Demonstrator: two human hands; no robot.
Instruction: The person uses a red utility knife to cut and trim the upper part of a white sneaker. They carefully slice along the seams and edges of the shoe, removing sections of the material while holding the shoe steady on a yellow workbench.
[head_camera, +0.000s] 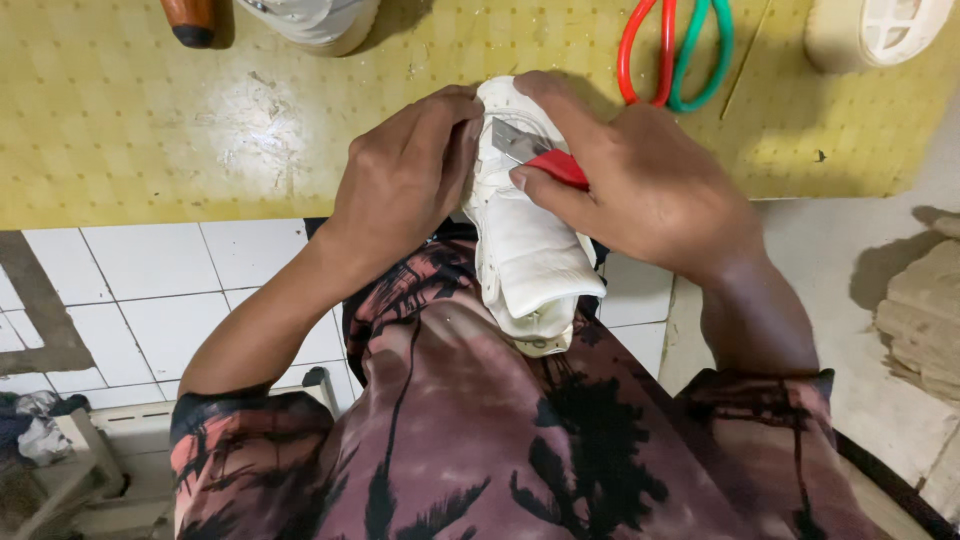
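Table (120, 120): yellow, dotted surface with a scuffed pale patch; its front edge runs across the view, with white floor tiles below it.
Shoe (525, 245): white sneaker, held between the table's edge and the person's body, one end resting on the table and the other pressed against the patterned shirt. Its padded tongue or collar faces up.
Shoe handling: it looks light for its bulk. The upper is likely soft and would dent under the fingers; the sole end is probably stiffer. The smooth white surface may be a little slippery and would mark or cut easily.
Where to hold: the firmer sides near the sole seem the safest grip, well off the blade's line.
Left hand (405, 175): closed around the shoe's left side near the table end, fingers curled over its edge, steadying it.
Right hand (640, 180): wrapped around the knife, thumb along the handle, fingertips on the shoe's far end.
Knife (535, 155): red handle with a short grey blade lying against the shoe's upper between the two hands. Judged thin and sharp; it wants a firm hold on the handle only.
Scissors (675, 50): red and green loops, on the table just beyond the right hand.
Other items: a second white shoe (320, 20) and a brown object (190, 20) at the table's far edge.
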